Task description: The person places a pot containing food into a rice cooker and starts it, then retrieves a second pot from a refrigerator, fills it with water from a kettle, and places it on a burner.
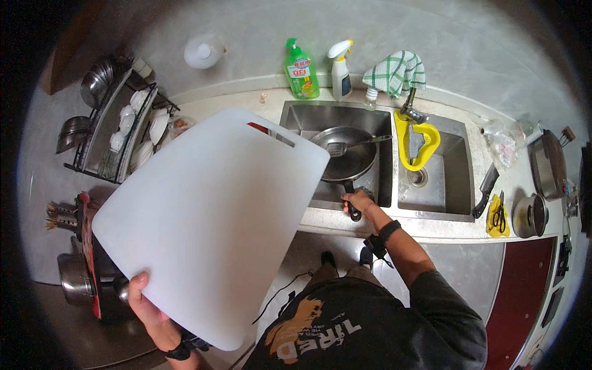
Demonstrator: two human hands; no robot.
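My left hand [150, 307] grips a large white plastic cutting board [212, 222] by its lower left edge, thumb on the face towards me. The board is raised and tilted, with its slotted handle at the far end, and it hides part of the counter and the left sink's edge. My right hand [360, 203] is closed round the black handle [354, 213] of a dark frying pan [358, 162]. The pan rests in the left sink basin [303, 115]. A slotted spatula [337, 148] lies in the pan. Something dark and rough, perhaps a scouring pad, shows beside my right hand.
A yellow strainer basket [432, 138] hangs in the right basin under the faucet [413, 114]. Green soap [301, 76] and a spray bottle [341, 76] stand behind. A cleaver [488, 187], scissors [499, 217] and a pot [527, 217] sit right; a dish rack [104, 134] stands left.
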